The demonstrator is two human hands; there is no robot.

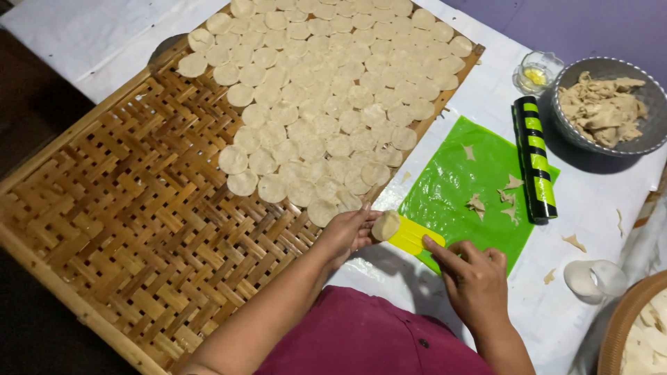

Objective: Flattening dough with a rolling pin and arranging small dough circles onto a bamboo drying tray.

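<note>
A person in a maroon sleeve leans over a table covered in white cloth. The right hand is nearest, knuckles up, fingers curled, with the forefinger stretched out and pressing on the end of a flat yellow scraper. The left hand sits just beyond it at the tray's near edge, fingers closed together around a small round disc of pale dough, which rests on the scraper's other end.

Under the scraper's far end lies a bright green plastic sheet dotted with a few dough scraps. A rolling pin striped green and black lies along the sheet's right edge. To the left spreads a large woven bamboo tray, its near half bare, its far half covered by many round dough discs overlapping in rows.

Farther right stands a grey bowl heaped with dough trimmings, with a small glass dish of something yellow beside it. A white cup lies near the right edge, beside a basket rim.
</note>
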